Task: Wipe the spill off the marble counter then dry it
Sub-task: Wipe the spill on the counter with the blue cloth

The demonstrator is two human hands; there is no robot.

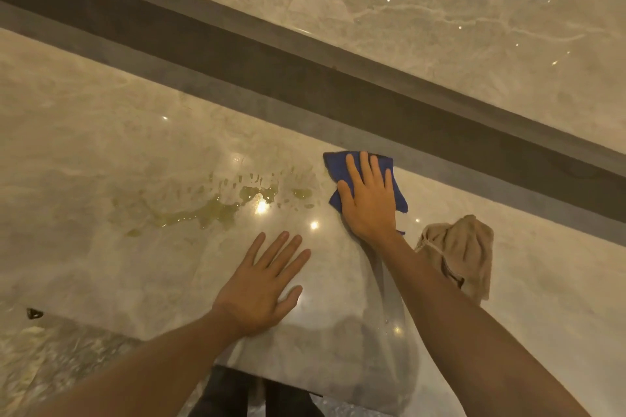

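2 hands (262,284) (369,200) spread flat: right presses blue cloth (338,166) beside yellowish spill (210,210).

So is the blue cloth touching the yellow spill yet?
Apart. The head view shows bare marble counter between the blue cloth, under the right hand, and the nearest spill droplets.

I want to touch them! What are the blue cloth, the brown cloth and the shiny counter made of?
The blue cloth looks like soft fuzzy fabric, maybe microfibre. The beige cloth is crumpled woven-looking fabric with a stitched hem, perhaps cotton. The counter looks like polished stone, probably marble: pale veins and mirror-like light spots.
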